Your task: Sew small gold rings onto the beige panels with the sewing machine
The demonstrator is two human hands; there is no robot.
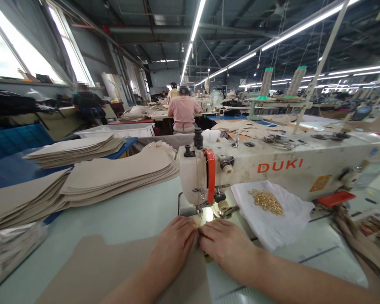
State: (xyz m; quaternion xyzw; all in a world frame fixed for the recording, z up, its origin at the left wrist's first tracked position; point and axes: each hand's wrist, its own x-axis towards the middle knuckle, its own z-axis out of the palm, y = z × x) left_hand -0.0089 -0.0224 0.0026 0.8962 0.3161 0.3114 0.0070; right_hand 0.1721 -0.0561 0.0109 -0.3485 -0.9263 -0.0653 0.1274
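Observation:
A beige fabric panel lies on the pale table, its edge running up to the needle area of a white sewing machine. My left hand rests on the panel just in front of the presser foot, fingers bent and closed at its edge. Close beside it, my right hand has its fingers curled together at the same edge. The fingertips of both hands nearly meet under the machine's lit needle. Exactly what lies between the fingertips is hidden.
Small gold metal rings lie on a white cloth right of the needle. Stacked beige panels stand at left, near a clear plastic bag. Thread cones rise behind the machine. A person in pink sits ahead.

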